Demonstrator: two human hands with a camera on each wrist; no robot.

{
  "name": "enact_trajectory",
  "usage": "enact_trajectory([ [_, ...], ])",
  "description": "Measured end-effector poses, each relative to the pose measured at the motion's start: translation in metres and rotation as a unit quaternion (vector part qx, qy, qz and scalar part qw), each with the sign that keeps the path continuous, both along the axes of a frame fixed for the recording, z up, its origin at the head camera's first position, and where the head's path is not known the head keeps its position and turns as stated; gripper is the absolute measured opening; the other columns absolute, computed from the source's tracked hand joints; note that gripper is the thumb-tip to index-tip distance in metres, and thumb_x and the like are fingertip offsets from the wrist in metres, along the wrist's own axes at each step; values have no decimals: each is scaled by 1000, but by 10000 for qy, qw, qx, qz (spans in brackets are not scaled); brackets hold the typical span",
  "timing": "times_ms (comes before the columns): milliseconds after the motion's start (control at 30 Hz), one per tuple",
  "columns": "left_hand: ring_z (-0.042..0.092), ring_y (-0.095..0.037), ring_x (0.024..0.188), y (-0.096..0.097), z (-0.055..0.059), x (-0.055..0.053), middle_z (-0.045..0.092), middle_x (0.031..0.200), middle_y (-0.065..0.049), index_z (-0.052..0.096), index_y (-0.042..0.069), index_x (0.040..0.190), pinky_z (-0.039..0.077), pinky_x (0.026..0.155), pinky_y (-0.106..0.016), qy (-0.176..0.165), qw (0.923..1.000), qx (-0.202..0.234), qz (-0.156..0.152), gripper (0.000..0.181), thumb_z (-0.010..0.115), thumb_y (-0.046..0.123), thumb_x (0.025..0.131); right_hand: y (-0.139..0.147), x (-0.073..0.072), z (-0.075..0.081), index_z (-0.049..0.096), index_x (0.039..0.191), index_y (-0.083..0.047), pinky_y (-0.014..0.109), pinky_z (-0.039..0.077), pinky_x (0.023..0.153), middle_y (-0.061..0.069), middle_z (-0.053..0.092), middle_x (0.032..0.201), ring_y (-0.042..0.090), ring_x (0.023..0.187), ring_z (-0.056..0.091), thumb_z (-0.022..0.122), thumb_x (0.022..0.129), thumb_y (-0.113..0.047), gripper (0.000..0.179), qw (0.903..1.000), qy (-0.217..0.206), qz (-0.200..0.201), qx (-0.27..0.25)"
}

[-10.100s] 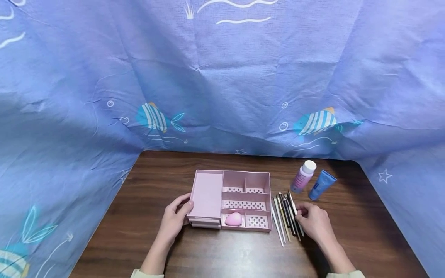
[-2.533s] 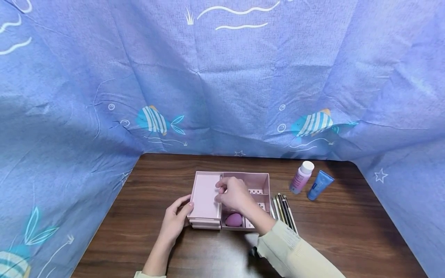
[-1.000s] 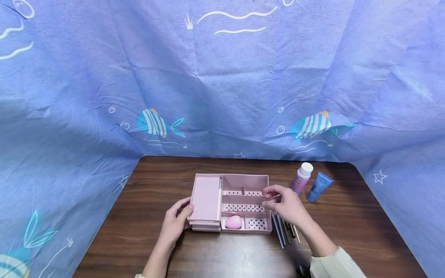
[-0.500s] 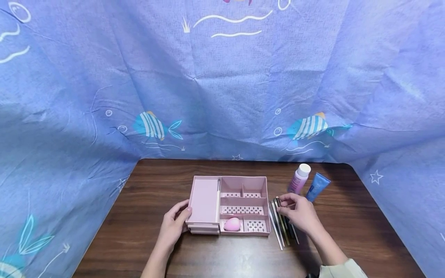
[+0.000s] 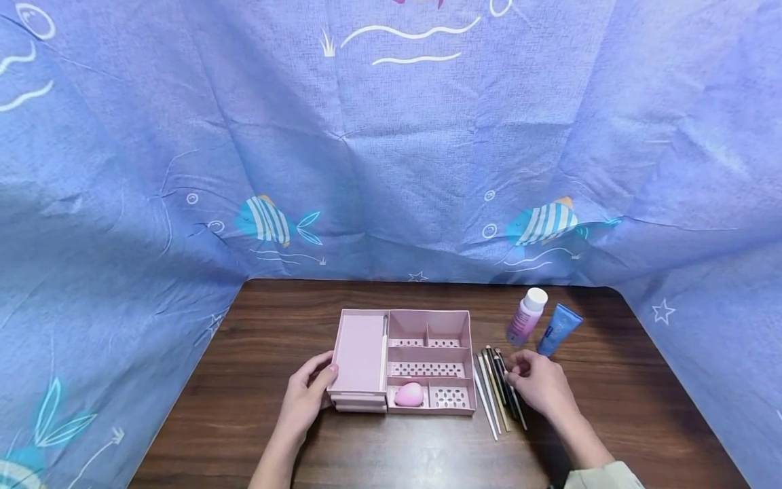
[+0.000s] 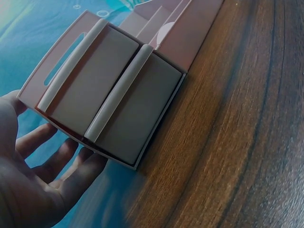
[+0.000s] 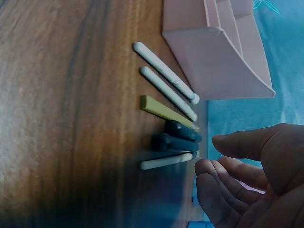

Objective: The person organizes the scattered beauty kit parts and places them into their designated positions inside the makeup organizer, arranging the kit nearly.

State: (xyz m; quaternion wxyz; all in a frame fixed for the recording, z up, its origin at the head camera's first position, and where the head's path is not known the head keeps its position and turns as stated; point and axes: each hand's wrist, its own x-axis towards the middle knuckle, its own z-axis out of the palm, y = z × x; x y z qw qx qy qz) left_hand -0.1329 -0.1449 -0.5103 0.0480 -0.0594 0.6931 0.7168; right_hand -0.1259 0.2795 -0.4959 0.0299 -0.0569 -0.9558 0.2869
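Note:
At the left side of a pink desk organizer (image 5: 363, 350), my left hand (image 5: 307, 387) holds the box's front corner, thumb over the edge and fingers along the side wall. Two drawers (image 6: 92, 73) face the left wrist view. A slim makeup brush (image 5: 383, 350) lies upright along the slot beside the flat top. In a front compartment sits a pink makeup sponge (image 5: 409, 394). Right of the box several makeup brushes (image 5: 493, 390) lie side by side on the table. My right hand (image 5: 544, 384) hovers by their right edge; in the right wrist view, thumb and fingers are apart with nothing between them.
Behind the right hand stand a pink bottle with a white cap (image 5: 527, 317) and a blue squeeze tube (image 5: 559, 331). The organizer's other compartments (image 5: 427, 353) have perforated floors. A blue fish-print cloth (image 5: 391, 170) hangs behind the dark wooden table (image 5: 263, 326).
A brush has gone from the row into the slot by the organizer's flat top. My right hand has moved from over the box back right to the brushes. The left hand stays put.

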Motion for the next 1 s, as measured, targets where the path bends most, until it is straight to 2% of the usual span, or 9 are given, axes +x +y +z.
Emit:
enact_trajectory([
  [167, 72, -23, 89, 0, -1, 0, 63, 125, -23, 59, 5, 141, 65, 74, -41, -2, 10000, 30, 11, 43, 65, 21, 102, 1, 0, -5, 74, 98, -9, 39, 48, 66, -4, 66, 77, 16, 72, 58, 76, 82, -15, 17, 10000, -18, -38, 4],
  [433, 72, -23, 87, 0, -1, -2, 64, 120, -21, 60, 5, 140, 65, 73, -40, 55, 9999, 121, -1, 42, 65, 20, 101, 3, -2, -13, 75, 103, -7, 39, 46, 62, 0, 71, 79, 17, 70, 58, 67, 83, -6, 21, 9999, -72, -53, 53],
  [633, 72, -23, 84, 0, -2, -3, 66, 115, -20, 60, 4, 140, 65, 71, -40, 100, 9999, 139, -5, 42, 65, 19, 101, 1, -3, -16, 75, 101, -6, 39, 46, 59, 0, 70, 79, 19, 69, 58, 69, 79, -8, 23, 9998, -115, -140, 79],
  [1000, 72, -24, 85, 0, -3, -1, 65, 118, -21, 60, 4, 140, 65, 72, -40, 77, 9999, 153, -14, 41, 65, 19, 101, 2, -5, -18, 75, 102, -4, 42, 48, 59, 4, 72, 82, 25, 73, 63, 67, 78, -10, 26, 9988, -343, -333, 121],
])
